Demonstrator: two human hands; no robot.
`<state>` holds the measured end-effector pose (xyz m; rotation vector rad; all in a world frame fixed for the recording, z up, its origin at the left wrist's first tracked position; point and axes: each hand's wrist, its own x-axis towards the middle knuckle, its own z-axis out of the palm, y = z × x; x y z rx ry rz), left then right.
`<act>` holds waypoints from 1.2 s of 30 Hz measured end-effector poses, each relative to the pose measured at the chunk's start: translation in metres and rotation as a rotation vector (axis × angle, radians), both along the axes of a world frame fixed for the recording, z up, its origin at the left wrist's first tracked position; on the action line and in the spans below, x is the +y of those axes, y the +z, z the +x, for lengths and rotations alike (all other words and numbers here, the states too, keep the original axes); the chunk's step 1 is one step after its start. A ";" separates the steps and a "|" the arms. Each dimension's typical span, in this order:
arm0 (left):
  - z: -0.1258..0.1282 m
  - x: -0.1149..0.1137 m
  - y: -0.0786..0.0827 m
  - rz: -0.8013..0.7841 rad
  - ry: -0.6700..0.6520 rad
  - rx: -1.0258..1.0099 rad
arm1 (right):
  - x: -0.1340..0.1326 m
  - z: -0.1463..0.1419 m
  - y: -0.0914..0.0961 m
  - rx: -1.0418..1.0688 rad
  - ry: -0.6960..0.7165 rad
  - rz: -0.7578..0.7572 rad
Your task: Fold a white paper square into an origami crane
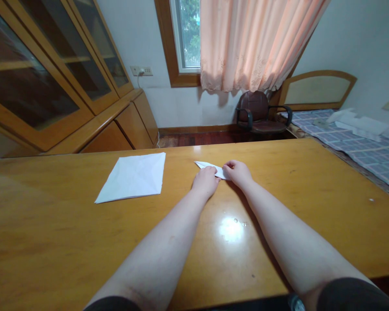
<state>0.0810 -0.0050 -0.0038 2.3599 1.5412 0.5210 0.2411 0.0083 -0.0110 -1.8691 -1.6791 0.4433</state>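
A narrow piece of folded white paper (219, 171) lies low over the table, its pointed end to the left. My left hand (206, 182) is closed on the middle of it, fingers over the top edge. At the paper's right end, my right hand (238, 173) pinches it between thumb and curled fingers. Parts of the paper are hidden under both hands. Left of my hands lies a larger white paper sheet (134, 177), flat and faintly creased, touched by neither hand.
Beneath everything is a shiny wooden table (84, 242). Past its far edge stand a dark red armchair (261, 110) and a bed (353, 125) with a checked cover. A glass-doored wooden cabinet (94, 116) rises at the left. A pink curtain (246, 47) hangs by the window.
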 end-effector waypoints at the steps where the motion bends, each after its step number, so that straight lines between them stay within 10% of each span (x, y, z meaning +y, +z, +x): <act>1: 0.000 0.000 -0.001 0.004 -0.002 0.001 | 0.000 0.000 0.000 -0.001 -0.003 0.002; 17: -0.002 0.005 -0.005 -0.024 0.071 -0.086 | 0.004 0.000 -0.005 0.768 0.124 -0.115; 36: -0.001 0.013 -0.011 -0.074 0.058 -0.297 | 0.000 0.000 -0.004 0.241 0.300 -0.013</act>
